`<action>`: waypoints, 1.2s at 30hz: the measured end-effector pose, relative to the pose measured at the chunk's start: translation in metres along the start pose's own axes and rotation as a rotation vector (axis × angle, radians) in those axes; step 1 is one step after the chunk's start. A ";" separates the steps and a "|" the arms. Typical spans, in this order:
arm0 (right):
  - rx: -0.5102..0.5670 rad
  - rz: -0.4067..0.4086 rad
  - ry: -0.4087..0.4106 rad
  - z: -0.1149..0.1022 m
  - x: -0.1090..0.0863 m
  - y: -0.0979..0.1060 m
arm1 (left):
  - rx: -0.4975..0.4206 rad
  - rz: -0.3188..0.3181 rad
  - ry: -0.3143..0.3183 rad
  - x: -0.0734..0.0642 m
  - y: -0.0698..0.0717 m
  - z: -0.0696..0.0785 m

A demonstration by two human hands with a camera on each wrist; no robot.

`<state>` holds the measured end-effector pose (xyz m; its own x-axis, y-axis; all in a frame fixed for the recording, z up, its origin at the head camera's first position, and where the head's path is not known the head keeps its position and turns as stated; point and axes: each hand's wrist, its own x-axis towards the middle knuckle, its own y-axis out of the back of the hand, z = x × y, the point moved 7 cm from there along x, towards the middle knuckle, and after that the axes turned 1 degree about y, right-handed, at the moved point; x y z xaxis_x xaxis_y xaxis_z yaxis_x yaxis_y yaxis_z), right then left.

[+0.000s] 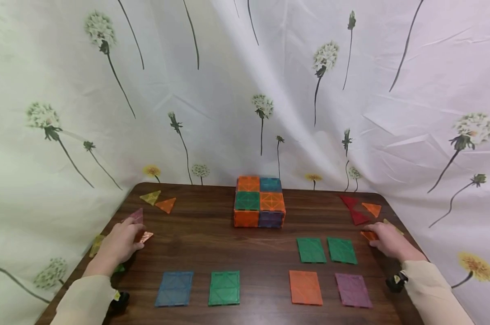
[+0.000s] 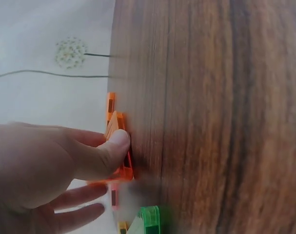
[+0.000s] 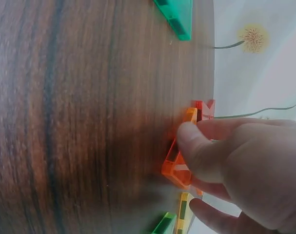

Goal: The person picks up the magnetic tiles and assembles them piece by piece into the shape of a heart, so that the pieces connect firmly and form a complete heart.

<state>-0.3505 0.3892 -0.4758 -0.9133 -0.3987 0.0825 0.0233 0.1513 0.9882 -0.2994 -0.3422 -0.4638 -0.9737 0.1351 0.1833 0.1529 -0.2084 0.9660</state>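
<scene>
My left hand (image 1: 120,241) pinches a translucent orange triangular magnetic tile (image 1: 146,237) at the table's left side. The left wrist view shows the thumb on the near face of this orange triangle (image 2: 124,171), with fingers behind it. On the right side, my right hand (image 1: 391,240) pinches another orange triangular tile (image 1: 368,235). Its thumb lies across the orange triangle (image 3: 173,168) in the right wrist view; the fingertips behind are partly hidden. A purple triangle (image 1: 137,215) lies just beyond the left hand, and red triangles (image 1: 359,217) lie beyond the right.
A box of coloured square tiles (image 1: 248,201) stands at the table's back middle. Nearer lie flat squares: blue (image 1: 174,289), green (image 1: 224,288), orange (image 1: 305,287), purple (image 1: 353,290), and two more green ones (image 1: 311,250). Loose triangles (image 1: 165,205) lie along both sides. A flowered cloth hangs behind.
</scene>
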 end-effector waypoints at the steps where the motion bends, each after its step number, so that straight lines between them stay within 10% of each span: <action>1: 0.006 -0.007 -0.003 0.000 0.000 0.000 | -0.011 0.001 -0.004 0.000 0.000 0.001; 15: 0.066 -0.057 -0.139 0.015 -0.003 -0.003 | -0.125 0.059 -0.097 0.005 0.000 0.012; 36: 0.121 0.181 0.022 -0.024 0.006 0.038 | -0.326 0.146 -0.175 0.021 0.004 0.056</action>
<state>-0.3453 0.3713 -0.4351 -0.8895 -0.3745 0.2617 0.1362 0.3295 0.9343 -0.3100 -0.2863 -0.4459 -0.8979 0.2388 0.3699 0.1984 -0.5306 0.8241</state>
